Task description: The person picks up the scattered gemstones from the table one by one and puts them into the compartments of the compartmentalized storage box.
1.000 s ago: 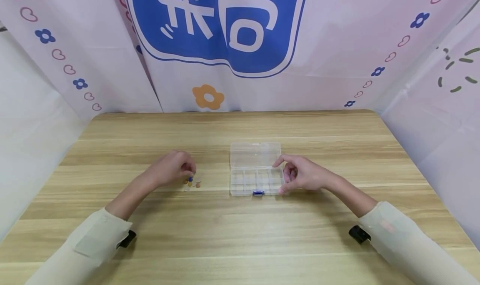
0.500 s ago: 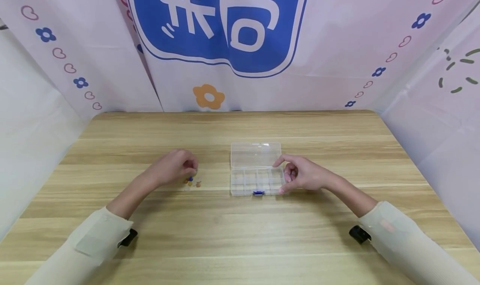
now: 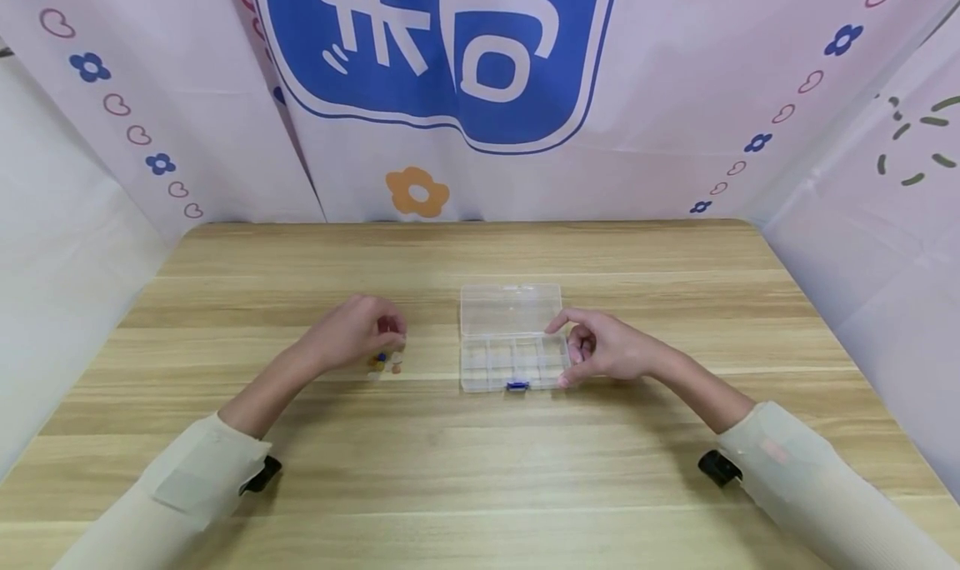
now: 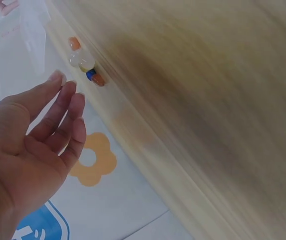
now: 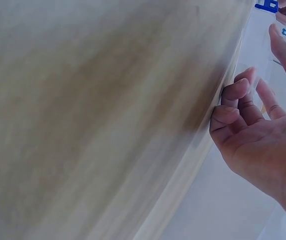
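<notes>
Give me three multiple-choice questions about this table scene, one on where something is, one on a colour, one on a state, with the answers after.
1. Where do the small beads lie?
A. inside the clear box
B. on the table, left of the clear box
C. in the right hand's palm

2. What colour is the latch on the front of the clear box?
A. blue
B. red
C. green

3. How is the box's lid?
A. shut and latched
C. taken off and lying apart
B. swung open toward the back

Answers:
1 B, the beads sit on the wood beside the left hand, apart from the box.
2 A, the head view shows a blue clip at the front edge.
3 B, the lid lies flat behind the compartments, which the right hand touches at the right end.
</notes>
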Motion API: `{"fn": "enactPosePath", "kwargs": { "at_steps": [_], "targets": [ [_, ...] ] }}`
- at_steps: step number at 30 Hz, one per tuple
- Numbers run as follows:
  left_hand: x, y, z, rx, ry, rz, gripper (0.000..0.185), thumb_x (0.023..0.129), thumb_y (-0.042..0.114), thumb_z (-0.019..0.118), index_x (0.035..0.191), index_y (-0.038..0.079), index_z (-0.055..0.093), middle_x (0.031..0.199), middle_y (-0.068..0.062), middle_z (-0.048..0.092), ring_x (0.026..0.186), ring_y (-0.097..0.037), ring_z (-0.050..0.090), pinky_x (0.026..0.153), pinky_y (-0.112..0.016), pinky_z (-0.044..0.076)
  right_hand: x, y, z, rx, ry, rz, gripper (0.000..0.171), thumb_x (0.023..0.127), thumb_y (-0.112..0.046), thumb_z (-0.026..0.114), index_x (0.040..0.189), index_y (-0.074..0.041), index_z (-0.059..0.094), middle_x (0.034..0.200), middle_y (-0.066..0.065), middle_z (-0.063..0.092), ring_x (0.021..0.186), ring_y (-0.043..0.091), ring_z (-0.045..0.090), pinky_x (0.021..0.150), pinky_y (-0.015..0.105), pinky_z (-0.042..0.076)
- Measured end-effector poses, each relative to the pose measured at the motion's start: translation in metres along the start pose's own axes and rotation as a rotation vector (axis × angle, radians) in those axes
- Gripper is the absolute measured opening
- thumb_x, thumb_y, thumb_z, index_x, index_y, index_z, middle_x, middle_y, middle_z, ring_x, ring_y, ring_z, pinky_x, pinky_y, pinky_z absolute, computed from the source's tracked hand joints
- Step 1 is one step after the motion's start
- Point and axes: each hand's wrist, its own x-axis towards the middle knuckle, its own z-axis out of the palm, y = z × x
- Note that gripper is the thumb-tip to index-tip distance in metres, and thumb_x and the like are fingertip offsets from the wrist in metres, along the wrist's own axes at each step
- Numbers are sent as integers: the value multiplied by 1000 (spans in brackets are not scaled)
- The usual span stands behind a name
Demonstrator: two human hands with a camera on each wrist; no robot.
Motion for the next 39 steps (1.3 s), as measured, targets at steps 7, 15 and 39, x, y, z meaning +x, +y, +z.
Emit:
{"fn": "enactPosePath", "kwargs": {
  "at_steps": [7,15,39],
  "targets": [
    [3,5,1,13,48,47,5,93,7,77,89,5,75,82,1,71,77,-12,63,70,-31,55,1,1,0,1,1,-6,64,81,-8,89,132,6,54,74,2,58,67,13,50,62,23,43],
    [7,16,5,27,72,84,6,91,3,78,89,8,75,83,2,71,78,-12,64,71,-30,56,0,1,-1,-9,4,-5,64,80,-8,90,132,6,55,75,2,59,67,14,51,62,23,43],
    [22,31,21,-111,109,185,3,92,1,76,94,1,79,89,-4,77,79,-12,67,71,-27,57,1,-1,-1,14,2,8,64,79,-5,90,131,6,54,74,3,58,67,14,50,62,22,42]
  ]
}}
